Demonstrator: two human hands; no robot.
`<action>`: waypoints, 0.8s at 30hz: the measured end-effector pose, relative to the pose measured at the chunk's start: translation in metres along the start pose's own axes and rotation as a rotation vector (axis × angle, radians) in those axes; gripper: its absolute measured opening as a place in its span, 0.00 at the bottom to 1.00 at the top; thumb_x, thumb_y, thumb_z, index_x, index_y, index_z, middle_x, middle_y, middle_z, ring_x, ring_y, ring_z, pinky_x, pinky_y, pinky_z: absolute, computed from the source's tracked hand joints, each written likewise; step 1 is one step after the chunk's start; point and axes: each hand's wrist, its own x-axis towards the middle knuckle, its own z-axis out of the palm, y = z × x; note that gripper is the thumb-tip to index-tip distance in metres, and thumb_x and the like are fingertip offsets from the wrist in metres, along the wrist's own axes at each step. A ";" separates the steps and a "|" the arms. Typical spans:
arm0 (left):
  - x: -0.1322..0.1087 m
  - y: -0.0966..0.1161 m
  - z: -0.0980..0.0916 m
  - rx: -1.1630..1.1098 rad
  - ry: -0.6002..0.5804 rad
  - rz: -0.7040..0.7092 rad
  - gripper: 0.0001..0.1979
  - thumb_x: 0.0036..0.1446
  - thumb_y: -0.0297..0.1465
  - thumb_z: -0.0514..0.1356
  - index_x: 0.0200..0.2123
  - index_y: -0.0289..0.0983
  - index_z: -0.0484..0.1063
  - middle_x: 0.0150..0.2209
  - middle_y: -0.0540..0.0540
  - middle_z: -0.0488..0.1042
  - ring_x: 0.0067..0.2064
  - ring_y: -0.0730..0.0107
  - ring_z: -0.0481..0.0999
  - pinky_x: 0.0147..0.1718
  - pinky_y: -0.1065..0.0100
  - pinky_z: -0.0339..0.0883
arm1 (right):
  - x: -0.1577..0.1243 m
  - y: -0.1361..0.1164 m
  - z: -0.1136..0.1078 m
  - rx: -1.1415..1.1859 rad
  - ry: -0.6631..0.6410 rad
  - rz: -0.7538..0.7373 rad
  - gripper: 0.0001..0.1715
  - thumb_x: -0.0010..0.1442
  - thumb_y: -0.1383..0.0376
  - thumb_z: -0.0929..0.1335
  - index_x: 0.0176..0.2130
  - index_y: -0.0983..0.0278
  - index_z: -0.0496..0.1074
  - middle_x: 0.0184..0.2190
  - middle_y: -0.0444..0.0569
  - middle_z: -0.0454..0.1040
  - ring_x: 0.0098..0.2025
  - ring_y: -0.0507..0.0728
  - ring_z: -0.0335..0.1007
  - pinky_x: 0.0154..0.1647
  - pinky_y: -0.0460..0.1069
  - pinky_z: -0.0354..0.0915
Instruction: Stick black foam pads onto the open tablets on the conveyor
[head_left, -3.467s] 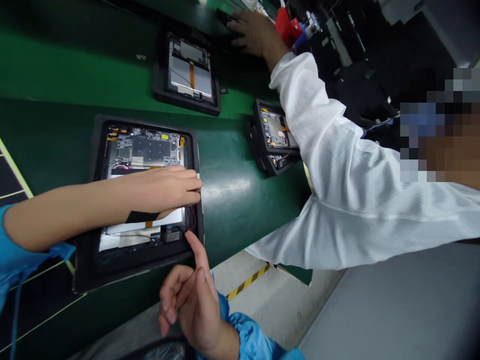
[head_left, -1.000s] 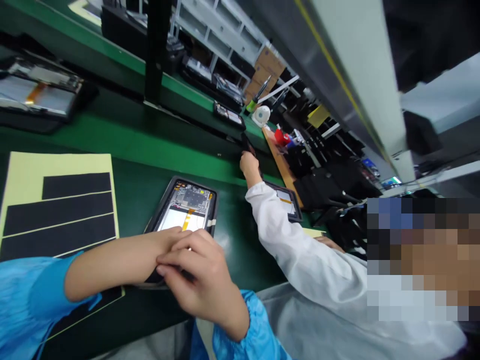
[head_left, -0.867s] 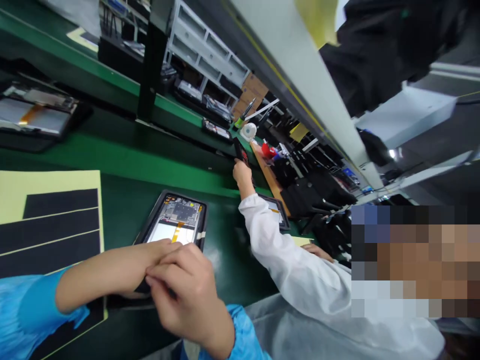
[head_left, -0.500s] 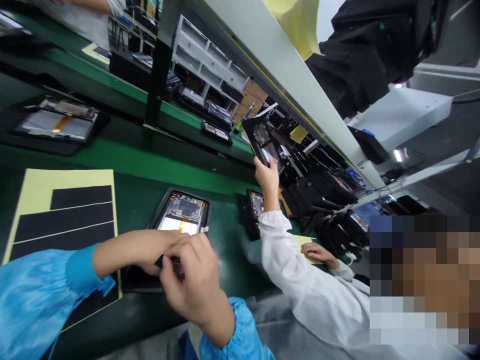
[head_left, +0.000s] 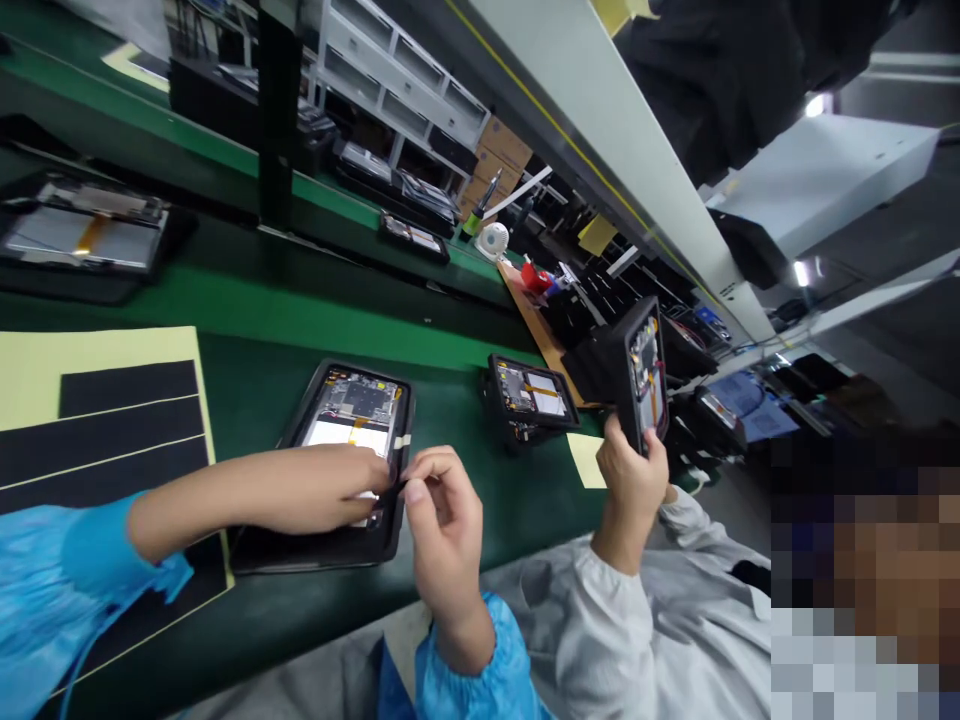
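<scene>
- Currently, we find the open tablet (head_left: 349, 425) lying flat in a black tray (head_left: 315, 553) on the green bench (head_left: 465, 545), with its circuit board (head_left: 362, 398) bare and facing up.
- Risk: heavy finger pressure on the white panel (head_left: 337, 432) could dent or crease it; the cause would be bearing down with the hand instead of resting it lightly.
- Risk: a slip at the tray's right edge could catch the white tape tab (head_left: 403, 441) and lift or tear it.
- Risk: an elbow or sleeve swung sideways could knock the second tablet (head_left: 531, 392), which sits in its own tray to the right.
- We observe the left hand (head_left: 322, 485) lying relaxed across the lower part of the tablet, fingers extended and not clenched.
- We observe the right hand (head_left: 442, 525) beside the tray's right edge, its thumb and forefinger pinched together just next to the left fingertips. We cannot tell whether they grasp something small.
- The tablet therefore lies under the left hand and just beside the right hand.
- Off to the right, a co-worker's hand (head_left: 630, 480) grasps another tablet (head_left: 643, 375) upright, well apart from both hands.
</scene>
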 end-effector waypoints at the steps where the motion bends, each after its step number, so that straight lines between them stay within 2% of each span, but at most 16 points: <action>1: 0.000 0.000 -0.001 -0.072 0.056 0.003 0.17 0.73 0.38 0.53 0.39 0.36 0.78 0.41 0.42 0.80 0.42 0.61 0.80 0.44 0.70 0.74 | 0.001 0.001 -0.003 0.006 -0.005 0.034 0.05 0.69 0.67 0.68 0.38 0.60 0.71 0.36 0.46 0.71 0.38 0.55 0.69 0.39 0.48 0.65; 4: -0.006 0.002 0.002 -0.253 0.351 -0.033 0.28 0.79 0.48 0.46 0.38 0.38 0.79 0.41 0.44 0.79 0.44 0.62 0.79 0.45 0.71 0.73 | 0.005 0.002 -0.010 -0.020 -0.019 0.095 0.05 0.67 0.68 0.69 0.36 0.60 0.71 0.34 0.45 0.71 0.37 0.54 0.69 0.38 0.48 0.65; 6: -0.010 0.007 0.007 -0.292 0.491 -0.029 0.28 0.77 0.54 0.52 0.40 0.40 0.81 0.42 0.47 0.80 0.45 0.63 0.79 0.45 0.73 0.73 | 0.006 0.002 -0.012 -0.043 -0.021 0.118 0.05 0.66 0.69 0.69 0.35 0.61 0.72 0.34 0.45 0.72 0.37 0.54 0.69 0.38 0.48 0.65; 9: -0.012 0.018 0.012 -0.261 0.550 0.024 0.23 0.74 0.53 0.60 0.38 0.42 0.82 0.41 0.50 0.80 0.42 0.67 0.79 0.43 0.76 0.72 | 0.008 0.005 -0.010 -0.050 -0.021 0.133 0.05 0.66 0.68 0.69 0.35 0.61 0.72 0.34 0.44 0.72 0.37 0.54 0.70 0.39 0.47 0.66; 11: -0.011 0.022 0.010 -0.269 0.583 0.017 0.24 0.75 0.52 0.59 0.33 0.41 0.81 0.38 0.50 0.79 0.40 0.68 0.79 0.40 0.76 0.72 | 0.008 0.009 -0.007 -0.045 -0.006 0.125 0.06 0.67 0.67 0.69 0.35 0.61 0.71 0.34 0.44 0.71 0.37 0.54 0.69 0.39 0.47 0.67; 14: -0.011 0.016 0.001 -0.303 0.688 -0.106 0.27 0.72 0.55 0.61 0.30 0.39 0.79 0.38 0.49 0.80 0.40 0.64 0.79 0.40 0.73 0.74 | 0.007 0.018 -0.007 -0.038 0.146 0.081 0.09 0.71 0.63 0.67 0.36 0.61 0.70 0.34 0.45 0.71 0.37 0.54 0.70 0.41 0.48 0.69; 17: -0.013 -0.008 0.000 -0.286 0.758 -0.268 0.26 0.71 0.56 0.60 0.39 0.38 0.78 0.43 0.46 0.81 0.44 0.59 0.80 0.41 0.69 0.76 | 0.005 0.030 -0.013 -0.033 0.425 0.110 0.12 0.75 0.57 0.65 0.41 0.60 0.71 0.38 0.47 0.73 0.40 0.55 0.72 0.44 0.49 0.72; 18: -0.014 -0.017 0.004 -0.267 0.715 -0.263 0.26 0.72 0.56 0.59 0.44 0.38 0.78 0.46 0.45 0.81 0.46 0.58 0.80 0.43 0.67 0.77 | 0.004 0.034 -0.016 -0.039 0.494 0.143 0.13 0.76 0.55 0.64 0.45 0.60 0.72 0.40 0.49 0.74 0.42 0.56 0.73 0.47 0.50 0.72; 19: -0.014 -0.026 0.010 -0.247 0.616 -0.218 0.25 0.74 0.54 0.57 0.49 0.38 0.77 0.49 0.44 0.80 0.49 0.57 0.80 0.46 0.66 0.77 | 0.002 0.039 -0.018 -0.052 0.537 0.180 0.14 0.76 0.53 0.64 0.48 0.59 0.72 0.43 0.50 0.74 0.45 0.56 0.73 0.50 0.51 0.73; 22: -0.008 -0.045 0.034 -0.208 0.153 0.038 0.19 0.79 0.43 0.50 0.59 0.40 0.73 0.57 0.41 0.77 0.57 0.58 0.78 0.57 0.64 0.73 | -0.009 0.052 -0.021 -0.110 0.558 0.248 0.19 0.77 0.52 0.64 0.59 0.57 0.69 0.49 0.53 0.76 0.52 0.58 0.74 0.56 0.55 0.73; 24: 0.000 -0.050 0.046 -0.189 -0.056 0.149 0.17 0.78 0.33 0.47 0.58 0.40 0.73 0.54 0.41 0.77 0.55 0.60 0.77 0.55 0.65 0.72 | -0.021 0.061 -0.019 -0.124 0.535 0.259 0.22 0.77 0.53 0.64 0.64 0.57 0.66 0.51 0.53 0.76 0.54 0.58 0.75 0.56 0.55 0.73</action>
